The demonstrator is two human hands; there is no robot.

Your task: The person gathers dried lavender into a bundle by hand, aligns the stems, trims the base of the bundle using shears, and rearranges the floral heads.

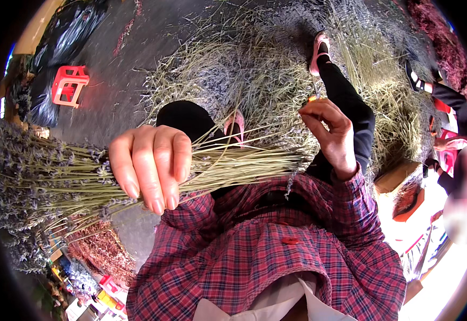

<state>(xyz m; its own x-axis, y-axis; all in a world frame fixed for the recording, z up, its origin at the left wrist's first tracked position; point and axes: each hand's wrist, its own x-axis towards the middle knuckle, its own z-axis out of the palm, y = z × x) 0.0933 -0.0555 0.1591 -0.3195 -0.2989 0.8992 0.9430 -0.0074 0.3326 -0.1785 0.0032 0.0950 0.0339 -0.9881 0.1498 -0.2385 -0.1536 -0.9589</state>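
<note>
My left hand [151, 166] is closed around a thick bunch of dried lavender, gripping its stems [245, 164]. The purple flower heads [28, 180] spread out at the left, and the stem ends point right towards my other hand. My right hand [328, 132] is raised past those ends, thumb and forefinger pinched together where a few thin loose stems reach. A small orange-and-silver object [313, 97] shows just beyond the fingertips; whether the hand holds it is unclear. One small lavender sprig [289, 186] hangs below the stem ends, before the plaid shirt.
Loose stems and lavender [265, 68] cover the floor around my feet. A red plastic stool [69, 86] stands near black plastic bags [67, 40] at the left. At the right are a cardboard box [398, 174], reddish dried plants [442, 40] and other seated people, partly visible.
</note>
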